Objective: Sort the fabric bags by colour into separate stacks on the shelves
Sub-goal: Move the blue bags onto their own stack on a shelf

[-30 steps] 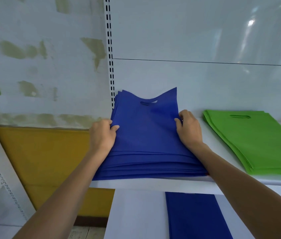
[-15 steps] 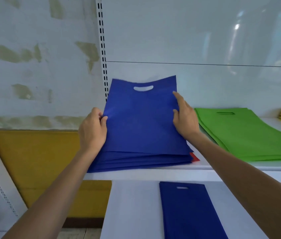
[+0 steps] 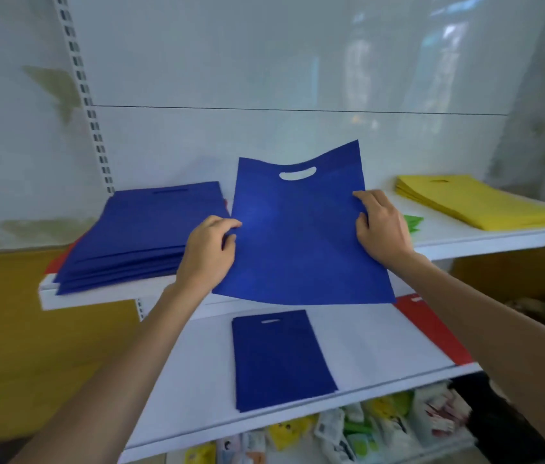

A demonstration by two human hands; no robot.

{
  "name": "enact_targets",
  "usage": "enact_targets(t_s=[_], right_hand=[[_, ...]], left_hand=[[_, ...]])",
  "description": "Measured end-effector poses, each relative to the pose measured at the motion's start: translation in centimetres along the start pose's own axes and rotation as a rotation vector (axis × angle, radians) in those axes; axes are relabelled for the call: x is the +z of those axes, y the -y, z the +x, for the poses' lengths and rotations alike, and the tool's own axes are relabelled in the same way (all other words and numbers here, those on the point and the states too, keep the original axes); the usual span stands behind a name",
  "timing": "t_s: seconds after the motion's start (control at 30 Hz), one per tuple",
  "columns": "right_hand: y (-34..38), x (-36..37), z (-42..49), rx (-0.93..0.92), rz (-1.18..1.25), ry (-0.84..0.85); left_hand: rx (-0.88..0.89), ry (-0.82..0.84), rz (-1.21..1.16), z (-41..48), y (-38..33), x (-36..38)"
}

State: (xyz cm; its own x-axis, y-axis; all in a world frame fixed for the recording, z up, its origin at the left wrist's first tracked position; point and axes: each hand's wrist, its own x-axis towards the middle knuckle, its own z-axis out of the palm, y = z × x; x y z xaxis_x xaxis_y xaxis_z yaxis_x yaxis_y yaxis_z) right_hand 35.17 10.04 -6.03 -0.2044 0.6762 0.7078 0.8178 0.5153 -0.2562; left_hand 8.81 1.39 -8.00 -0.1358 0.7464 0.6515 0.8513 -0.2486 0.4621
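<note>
blue bag (image 3: pixel 297 236) pinched between left hand (image 3: pixel 209 249) and right hand (image 3: pixel 381 229), blue stack (image 3: pixel 143 229) left, yellow stack (image 3: pixel 475 202) right

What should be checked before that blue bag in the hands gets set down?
1. Grip: left hand and right hand each pinch a side edge of the held blue bag: ok.
2. Only one bag held: cannot tell.
3. Matching stack in sight: blue stack lies on the upper shelf, left of the hands: ok.
4. Blue stack one colour only: red fabric shows under its left edge: not ok.
5. All blue together: lone blue bag lies apart on the lower shelf: not ok.
</note>
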Motion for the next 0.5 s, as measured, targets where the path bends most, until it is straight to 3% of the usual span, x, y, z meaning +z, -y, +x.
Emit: enact_targets(t_s=[0.17, 0.3, 0.5], right_hand=[[-7.3, -5.7, -7.2, 0.183, -0.114, 0.082], [-12.1, -8.5, -14.7, 0.325, -0.19, 0.148], [-17.5, -9.2, -25.0, 0.54, -0.254, 0.355]], left_hand=[[0.086, 0.1, -0.056, -3.5, -6.9, 6.6], [0.059, 0.201, -0.131, -8.2, -10.6, 12.0], [-0.071, 0.492, -0.257, -17.8, -12.7, 19.7]])
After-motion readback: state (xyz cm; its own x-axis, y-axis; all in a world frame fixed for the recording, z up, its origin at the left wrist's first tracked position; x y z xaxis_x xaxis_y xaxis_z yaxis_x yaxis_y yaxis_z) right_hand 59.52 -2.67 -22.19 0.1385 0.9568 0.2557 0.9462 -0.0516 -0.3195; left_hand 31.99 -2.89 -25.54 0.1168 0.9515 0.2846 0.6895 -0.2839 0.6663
